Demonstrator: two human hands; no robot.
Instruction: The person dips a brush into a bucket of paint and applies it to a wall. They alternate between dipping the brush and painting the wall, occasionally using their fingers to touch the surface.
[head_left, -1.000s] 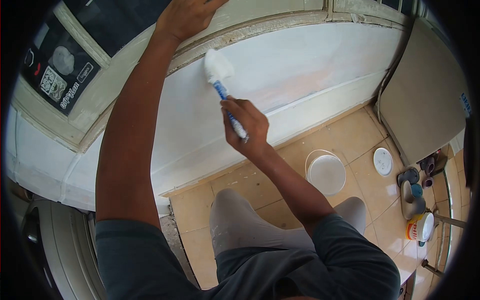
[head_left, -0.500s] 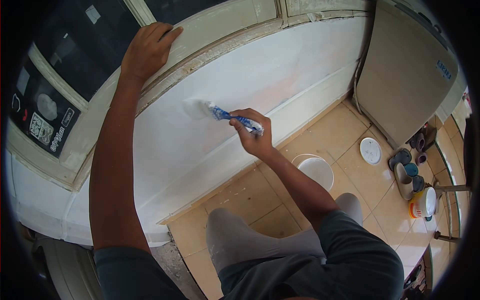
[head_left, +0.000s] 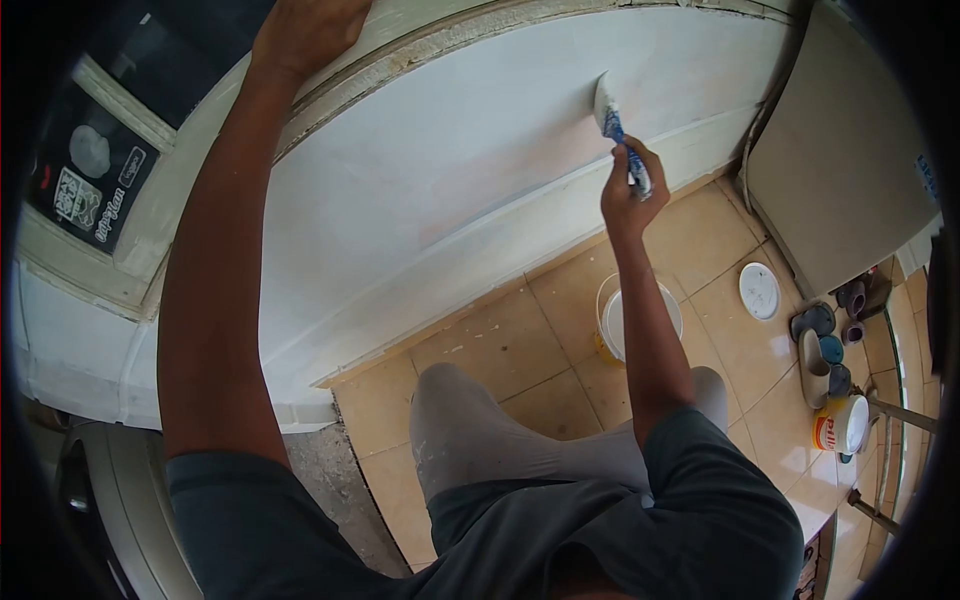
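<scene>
While I watch the head view, paintbrush [head_left: 612, 122] meets wall [head_left: 430, 170], upper right.
Right hand [head_left: 625, 190] grips the handle tight; left hand [head_left: 305, 28] lies flat, holding nothing, on the window frame [head_left: 400, 55] at top. Wall mostly white; pinkish centre patch looks unfinished to me.

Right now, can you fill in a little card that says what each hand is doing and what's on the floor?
Right hand: grips the paintbrush by its blue handle
Paintbrush: white bristles pressed to the white wall
Left hand: rests on the window frame up top
Paint bucket: open, on the tiled floor under the right arm
Lid: flat on the floor, right of the bucket
Small paint tub: farther right, near the slippers
</scene>
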